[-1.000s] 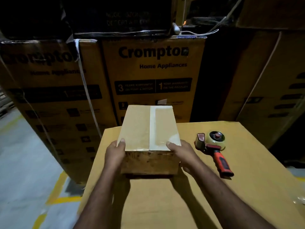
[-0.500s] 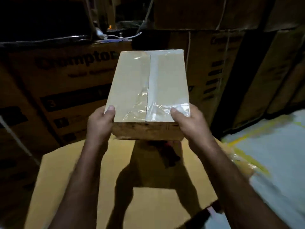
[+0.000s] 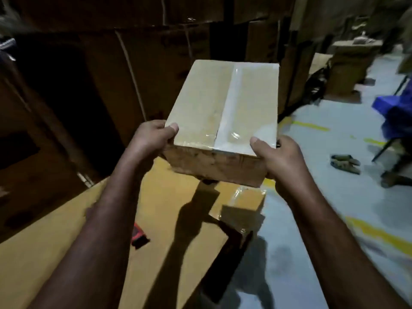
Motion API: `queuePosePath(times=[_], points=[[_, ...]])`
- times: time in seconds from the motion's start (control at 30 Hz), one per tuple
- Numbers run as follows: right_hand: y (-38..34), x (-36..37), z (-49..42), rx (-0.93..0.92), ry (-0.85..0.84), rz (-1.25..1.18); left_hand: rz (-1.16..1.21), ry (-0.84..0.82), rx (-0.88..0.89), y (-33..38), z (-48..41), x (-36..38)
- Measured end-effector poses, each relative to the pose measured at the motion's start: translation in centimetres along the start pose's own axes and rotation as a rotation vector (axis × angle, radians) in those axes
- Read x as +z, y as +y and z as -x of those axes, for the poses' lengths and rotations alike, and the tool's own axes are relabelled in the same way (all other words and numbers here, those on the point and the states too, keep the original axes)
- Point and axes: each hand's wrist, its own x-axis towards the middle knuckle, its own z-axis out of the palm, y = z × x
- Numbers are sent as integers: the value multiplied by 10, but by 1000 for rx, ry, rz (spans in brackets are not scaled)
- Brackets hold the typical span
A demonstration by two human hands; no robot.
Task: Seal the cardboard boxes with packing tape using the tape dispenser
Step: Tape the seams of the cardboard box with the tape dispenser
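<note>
A small cardboard box [image 3: 214,112] with clear tape along its top seam hangs in the air, past the right corner of the big cardboard work surface [image 3: 55,248]. My left hand [image 3: 151,139] grips its near left corner, thumb on top. My right hand [image 3: 278,157] grips its near right corner the same way. Only the red handle end of the tape dispenser [image 3: 138,235] shows on the work surface, beside my left forearm; the rest is hidden behind that arm.
Tall stacked cartons [image 3: 142,70] form a dark wall at the back and left. To the right is grey floor with yellow lines [image 3: 379,235], a blue crate [image 3: 394,108], a pair of sandals [image 3: 345,163] and more cartons [image 3: 347,63] further off.
The box has been lifted off the work surface and carried to the right. My view has swung right too, so the floor is in sight and the dispenser now lies at the lower left.
</note>
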Motion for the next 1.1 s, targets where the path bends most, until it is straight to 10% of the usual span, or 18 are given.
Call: queuePosePath(times=[0.43, 1.1], points=[[160, -81, -130, 314, 116, 104, -367, -384, -168, -61, -159, 207], [472, 55, -264, 816, -100, 590, -824, -481, -482, -377, -336, 332]])
